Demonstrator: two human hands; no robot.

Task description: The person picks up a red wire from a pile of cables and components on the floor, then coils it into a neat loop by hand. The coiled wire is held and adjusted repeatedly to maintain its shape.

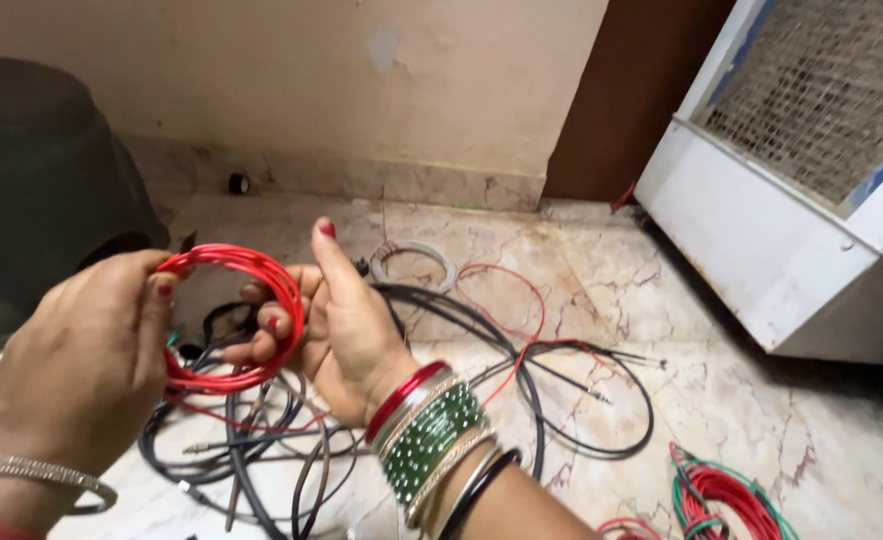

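Both my hands hold one coil of red wire (246, 270), wound into a ring about a hand's width across. My left hand (91, 360) grips the coil's left side, fingers curled over it. My right hand (336, 320) pinches the right side, thumb pointing up, with red, green and silver bangles (431, 440) on that wrist. A thin bangle circles my left wrist. Below the coil lies a tangle of black cables (261, 450) on the marble floor.
A white air cooler (791, 180) with a mesh panel stands at the right. Loose black and red wires (521, 330) spread over the marble floor (701, 410). A red and green wire coil (726, 495) lies at bottom right. A dark rounded object (41, 180) sits at the left, by the wall.
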